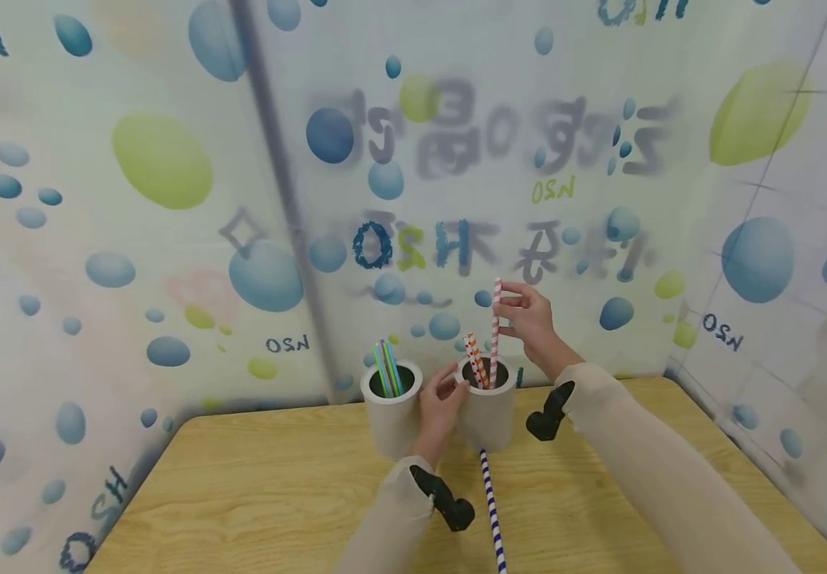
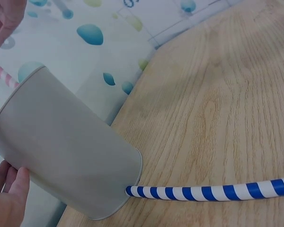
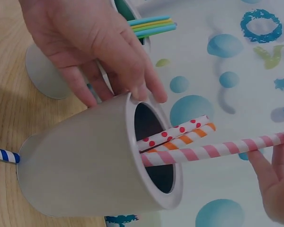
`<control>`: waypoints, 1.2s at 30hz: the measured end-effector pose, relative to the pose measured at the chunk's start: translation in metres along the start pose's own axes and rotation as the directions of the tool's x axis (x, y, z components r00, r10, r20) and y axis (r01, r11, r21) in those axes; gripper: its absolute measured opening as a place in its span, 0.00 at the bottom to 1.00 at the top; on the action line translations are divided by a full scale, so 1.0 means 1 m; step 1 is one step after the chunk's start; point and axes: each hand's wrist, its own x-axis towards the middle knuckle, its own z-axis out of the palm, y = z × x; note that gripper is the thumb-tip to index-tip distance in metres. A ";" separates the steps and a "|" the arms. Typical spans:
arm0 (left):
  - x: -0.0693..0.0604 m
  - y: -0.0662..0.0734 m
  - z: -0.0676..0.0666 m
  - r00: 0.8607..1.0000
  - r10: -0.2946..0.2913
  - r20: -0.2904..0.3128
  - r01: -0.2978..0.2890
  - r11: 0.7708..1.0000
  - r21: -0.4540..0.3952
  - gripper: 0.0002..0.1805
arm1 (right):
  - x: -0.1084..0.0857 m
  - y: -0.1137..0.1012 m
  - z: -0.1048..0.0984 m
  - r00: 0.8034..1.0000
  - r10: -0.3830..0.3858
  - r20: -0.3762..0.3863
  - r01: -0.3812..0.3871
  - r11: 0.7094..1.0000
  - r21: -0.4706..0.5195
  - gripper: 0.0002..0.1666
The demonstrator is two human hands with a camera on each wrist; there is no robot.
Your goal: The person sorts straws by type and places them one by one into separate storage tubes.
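A pink-and-white striped paper straw (image 1: pixel 495 331) is pinched near its top by my right hand (image 1: pixel 530 323). Its lower end is inside the right-hand pale cup (image 1: pixel 488 418). In the same cup lean a red-dotted straw (image 3: pixel 182 129) and an orange-striped straw (image 3: pixel 194 137), seen in the right wrist view. My left hand (image 1: pixel 442 406) holds that cup at its left side near the rim, thumb and fingers around the edge. A blue-and-white striped straw (image 1: pixel 492 510) lies on the table, its far end at the cup's base.
To the left stands a second pale cup (image 1: pixel 393 426) with several green, blue and purple straws (image 1: pixel 387 368) in it. Both cups are near the back of the wooden table (image 1: pixel 262 486). Behind it hangs a curtain (image 1: pixel 169 319) printed with blue and green drops.
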 end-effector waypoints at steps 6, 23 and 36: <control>0.001 0.001 0.002 1.000 -0.016 -0.012 0.016 1.000 0.024 0.21 | 0.000 0.010 -0.003 1.000 -0.002 0.015 0.002 1.000 -0.027 0.24; 0.001 -0.003 0.000 1.000 -0.006 -0.006 0.006 1.000 0.002 0.23 | -0.002 0.053 0.002 0.997 0.069 0.039 -0.063 0.987 -0.147 0.22; 0.000 -0.001 0.001 1.000 0.013 -0.007 -0.013 1.000 0.009 0.22 | -0.003 0.063 0.005 0.998 0.021 0.059 -0.007 0.975 -0.223 0.21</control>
